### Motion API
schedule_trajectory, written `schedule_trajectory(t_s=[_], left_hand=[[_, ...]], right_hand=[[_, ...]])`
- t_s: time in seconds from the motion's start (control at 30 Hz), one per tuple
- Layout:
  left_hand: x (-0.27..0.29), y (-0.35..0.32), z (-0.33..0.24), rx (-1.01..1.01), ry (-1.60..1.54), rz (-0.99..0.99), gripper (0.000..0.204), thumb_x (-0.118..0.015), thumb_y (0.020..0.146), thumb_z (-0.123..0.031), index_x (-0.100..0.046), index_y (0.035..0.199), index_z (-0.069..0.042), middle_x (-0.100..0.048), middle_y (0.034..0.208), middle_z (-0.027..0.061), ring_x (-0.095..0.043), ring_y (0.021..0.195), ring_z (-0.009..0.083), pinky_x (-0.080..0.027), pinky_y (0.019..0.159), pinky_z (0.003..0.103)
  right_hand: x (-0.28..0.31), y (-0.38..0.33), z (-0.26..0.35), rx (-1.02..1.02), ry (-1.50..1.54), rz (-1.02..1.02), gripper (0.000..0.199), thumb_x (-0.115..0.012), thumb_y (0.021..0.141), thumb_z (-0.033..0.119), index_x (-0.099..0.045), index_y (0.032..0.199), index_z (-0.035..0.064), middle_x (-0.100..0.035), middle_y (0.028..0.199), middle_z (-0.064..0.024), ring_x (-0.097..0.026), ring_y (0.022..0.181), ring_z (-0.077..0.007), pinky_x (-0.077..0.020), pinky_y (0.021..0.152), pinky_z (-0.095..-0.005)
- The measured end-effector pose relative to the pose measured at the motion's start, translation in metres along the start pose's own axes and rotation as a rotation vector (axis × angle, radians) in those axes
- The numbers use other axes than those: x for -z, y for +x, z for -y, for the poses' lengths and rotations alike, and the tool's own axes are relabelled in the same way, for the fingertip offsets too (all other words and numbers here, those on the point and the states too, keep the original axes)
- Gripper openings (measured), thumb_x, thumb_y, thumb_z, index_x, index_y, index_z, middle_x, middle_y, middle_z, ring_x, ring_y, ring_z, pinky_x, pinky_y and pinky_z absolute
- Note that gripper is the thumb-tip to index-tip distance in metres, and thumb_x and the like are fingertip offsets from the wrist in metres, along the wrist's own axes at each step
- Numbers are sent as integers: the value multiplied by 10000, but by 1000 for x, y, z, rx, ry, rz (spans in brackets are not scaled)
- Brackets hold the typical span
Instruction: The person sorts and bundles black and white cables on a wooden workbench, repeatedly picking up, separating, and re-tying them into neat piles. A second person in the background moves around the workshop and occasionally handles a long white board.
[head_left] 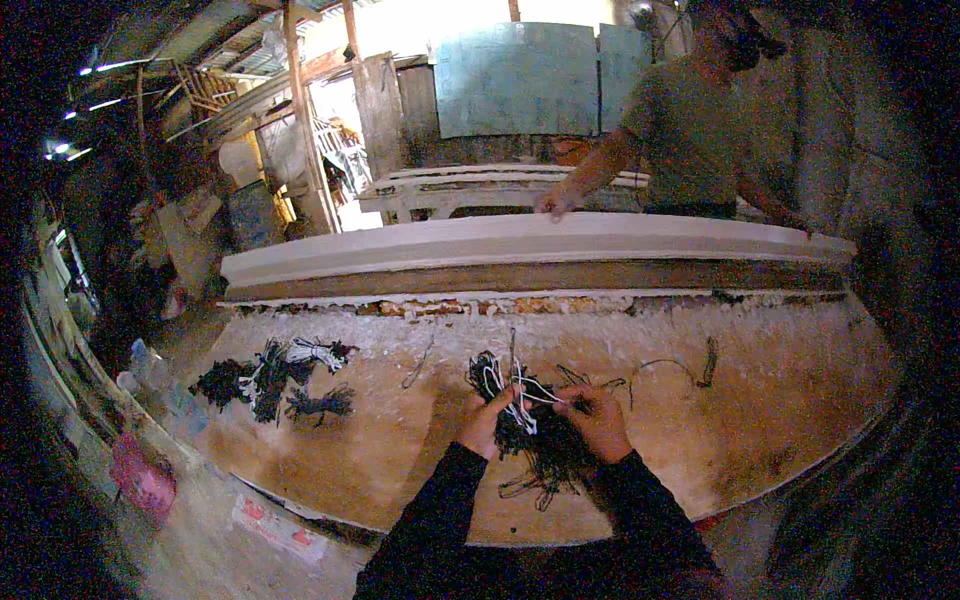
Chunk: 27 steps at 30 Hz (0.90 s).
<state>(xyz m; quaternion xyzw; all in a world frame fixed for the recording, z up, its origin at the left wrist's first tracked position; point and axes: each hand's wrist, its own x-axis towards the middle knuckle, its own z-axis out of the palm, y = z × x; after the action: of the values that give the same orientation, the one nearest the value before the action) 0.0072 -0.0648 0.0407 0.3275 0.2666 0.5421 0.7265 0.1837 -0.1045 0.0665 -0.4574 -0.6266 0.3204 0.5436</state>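
My left hand point(484, 425) is closed round a bundle of black and white cords point(517, 424) above the wooden tabletop. To its right, my right hand point(597, 418) pinches white cord that runs across from the bundle. Dark strands of the same bundle hang below and between both hands, and looped ends lie on the wood. My fingertips are partly hidden by the cords. Several tied bundles of black and white cord point(268, 380) lie on the tabletop to the left, with a smaller dark bundle point(320, 401) near them.
A long pale board point(540, 238) stands along the far edge of the wooden tabletop point(400, 480). Behind it, a co-worker point(690, 130) rests a hand on the board. Loose cord pieces point(708, 362) lie at the right. A pink bag point(142, 478) sits beyond the left edge.
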Motion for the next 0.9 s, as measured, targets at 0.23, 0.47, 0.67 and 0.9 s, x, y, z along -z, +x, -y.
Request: schedule_trajectory(t_s=[0.23,0.47,0.67,0.9], left_hand=[[12,8,5,117,-63,-30,156,-612,815,-217,-601,870,-72,-579,653,20,-547,517,114,-470,468,274],[10,8,8,19,-35,-15,326,-482,872,-387,-584,975,-95,-576,697,18,-536,577,140,-466,540,283],[2,5,4,58,-10,7,490,-483,806,-538,-546,921,-66,-530,652,10,-527,579,116,-450,523,257],[3,3,13,-12,-42,85,404,-593,783,-439,-555,913,-59,-537,656,13,-539,595,121,-458,538,261]], right_hand=[[7,1,-1,-32,72,-122,109,-650,770,104,-588,836,44,-581,795,-6,-539,747,-114,-429,717,-250],[8,5,-13,-41,291,-184,154,-640,773,82,-555,896,45,-589,786,-29,-566,725,-134,-463,684,-266],[2,7,-8,-63,233,-121,267,-640,771,75,-520,1007,39,-591,780,-45,-572,691,-141,-473,643,-266],[-6,0,-3,155,-300,-102,376,-651,728,45,-493,1070,49,-582,823,-69,-569,782,-188,-452,706,-314]])
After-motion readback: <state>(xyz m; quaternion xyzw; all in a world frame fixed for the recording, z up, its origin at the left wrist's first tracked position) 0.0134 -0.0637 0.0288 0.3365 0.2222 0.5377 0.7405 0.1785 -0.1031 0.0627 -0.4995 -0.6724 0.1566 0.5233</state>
